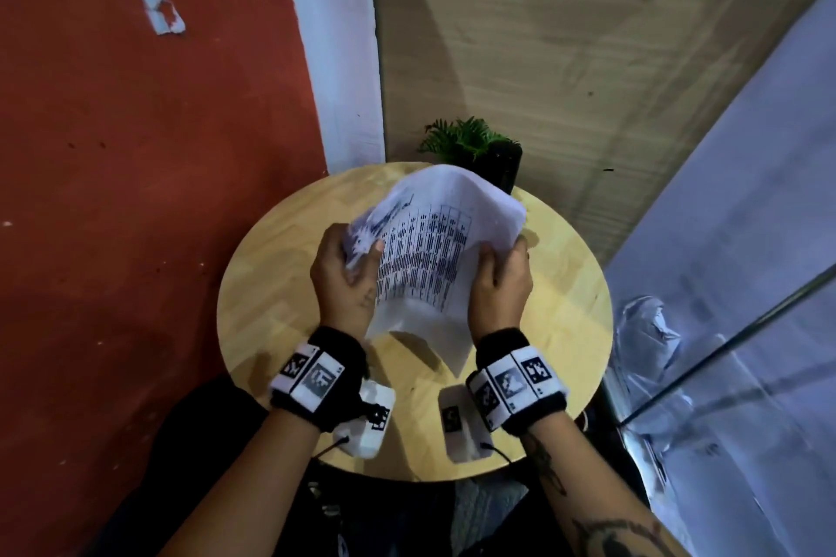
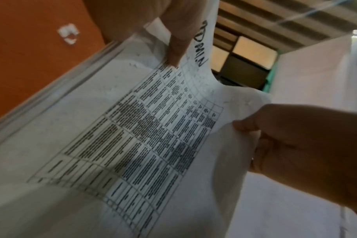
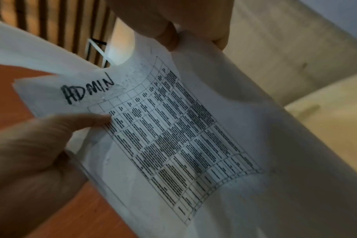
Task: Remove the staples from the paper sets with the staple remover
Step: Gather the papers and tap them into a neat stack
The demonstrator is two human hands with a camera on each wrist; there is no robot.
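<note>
A white paper set (image 1: 425, 258) printed with a black table and handwritten "ADMIN" (image 3: 88, 91) is held curved in the air above the round wooden table (image 1: 271, 312). My left hand (image 1: 348, 271) pinches its left corner, thumb on the printed face (image 2: 175, 53). My right hand (image 1: 500, 280) grips the right edge, thumb on top (image 3: 167, 38), with the sheet (image 2: 153, 136) bowed between both hands. No staple remover and no staple can be made out in any view.
A small potted green plant (image 1: 475, 149) stands at the table's far edge, just behind the paper. A red wall (image 1: 135, 194) is to the left, a glass panel (image 1: 746, 285) to the right. My knees are under the table's near edge.
</note>
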